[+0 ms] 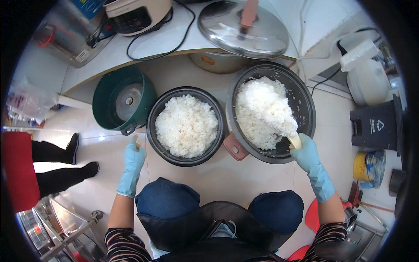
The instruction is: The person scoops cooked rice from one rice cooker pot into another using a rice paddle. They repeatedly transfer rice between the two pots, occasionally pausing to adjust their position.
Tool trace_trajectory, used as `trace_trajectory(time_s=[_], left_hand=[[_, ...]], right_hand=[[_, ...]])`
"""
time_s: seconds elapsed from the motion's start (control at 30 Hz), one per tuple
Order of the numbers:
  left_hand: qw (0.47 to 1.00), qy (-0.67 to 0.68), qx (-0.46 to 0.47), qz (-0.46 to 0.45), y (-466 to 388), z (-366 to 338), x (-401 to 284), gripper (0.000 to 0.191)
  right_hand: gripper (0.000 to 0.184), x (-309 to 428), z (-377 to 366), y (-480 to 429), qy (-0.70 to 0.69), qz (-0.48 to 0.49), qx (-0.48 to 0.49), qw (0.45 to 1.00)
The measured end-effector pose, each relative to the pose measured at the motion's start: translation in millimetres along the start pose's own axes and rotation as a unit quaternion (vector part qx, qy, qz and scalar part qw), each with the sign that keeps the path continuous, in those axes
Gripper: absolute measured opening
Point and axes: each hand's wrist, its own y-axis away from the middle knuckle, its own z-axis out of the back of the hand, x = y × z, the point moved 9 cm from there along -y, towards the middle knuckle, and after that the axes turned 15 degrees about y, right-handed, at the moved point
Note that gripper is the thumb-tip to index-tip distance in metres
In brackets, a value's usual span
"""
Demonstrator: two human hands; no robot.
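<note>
My right hand [305,151], in a light blue rubber glove, grips the pale handle of a rice paddle [295,141]. White cooked rice [262,98] covers the paddle's blade inside the large dark pot [302,98] at the right. A pinkish-brown side handle [236,147] projects from that pot. In the middle stands a smaller black inner pot [154,144], heaped with cooked rice [186,126]. My left hand [134,155], gloved alike, is just below the black latch of a green rice-cooker body [150,91]. Its fingers are loosely bent and hold nothing; whether a fingertip touches the latch is unclear.
A metal lid [222,32] and a multicooker [139,16] with a looped cord rest on the white shelf [193,36]. Another person's legs [57,154] are at the left. Along the right stand a black bin [373,126] and a yellow bucket [361,165].
</note>
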Motion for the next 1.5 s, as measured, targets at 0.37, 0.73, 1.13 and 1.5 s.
trace_trajectory(time_s=[0.37, 0.73, 1.13, 1.5], left_hand=[[0.983, 0.073, 0.097, 0.136, 2, -66, 58, 0.059], [0.95, 0.254, 0.127, 0.132, 0, -92, 69, 0.047], [0.941, 0.262, 0.106, 0.185, 13, -87, 55, 0.042], [0.935, 0.298, 0.108, 0.16, 11, -92, 61, 0.042]], right_hand=[[0.036, 172, -110, -39, 0.041, 0.131, 0.216, 0.967], [0.01, 215, -86, -26, 0.404, 0.208, -0.104, 0.885], [0.059, 206, -200, 5, 0.568, 0.268, -0.059, 0.776], [0.062, 182, -147, 78, 0.467, 0.332, 0.064, 0.817]])
